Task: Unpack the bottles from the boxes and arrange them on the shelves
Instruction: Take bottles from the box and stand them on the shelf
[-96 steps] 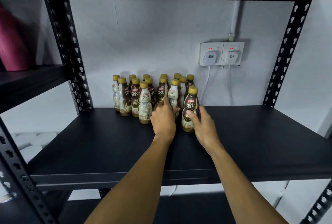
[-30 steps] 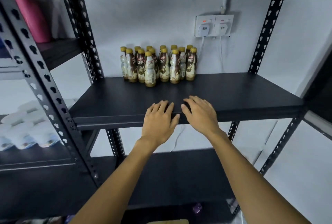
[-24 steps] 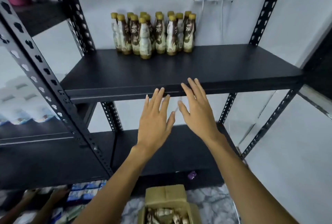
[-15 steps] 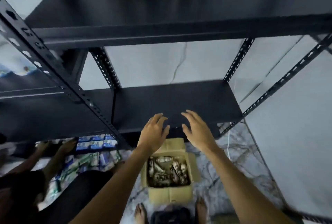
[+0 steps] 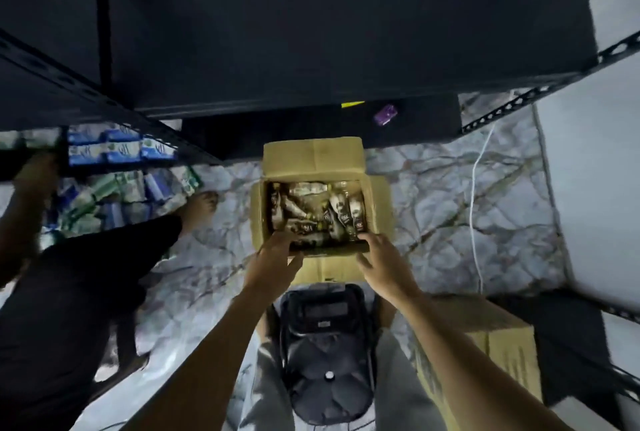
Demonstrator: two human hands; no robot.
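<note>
A: What's on the feed, left to right? Use the box as ref.

B: Far left of the open box [image 5: 313, 160] I see a 2nd person's dark-clad leg [image 5: 79, 285] and bare foot [image 5: 199, 207], w/ blue-green packs [image 5: 117, 188] on the marble floor [image 5: 450, 195] beside them. Box sits on that floor, flaps out, just below the black shelf [image 5: 311, 32] edge.

A: Bottles?

B: Bottles [image 5: 318, 212] lie jumbled inside the box, brown-cream labels, most on their sides.

A: Hands?

B: My left hand [image 5: 273, 264] is at the box's near-left corner, fingers curled over the rim; can't tell if they grip a bottle. My right hand [image 5: 384, 261] is at the near-right corner, fingers spread loose, tips at the rim, nothing held that I can make out.

A: Anything right of the box?

B: White cable [image 5: 476, 188] on the floor, purple item [image 5: 385, 115] on the low shelf behind the box, 2nd carton [image 5: 498, 344] nearer me on the right.
</note>
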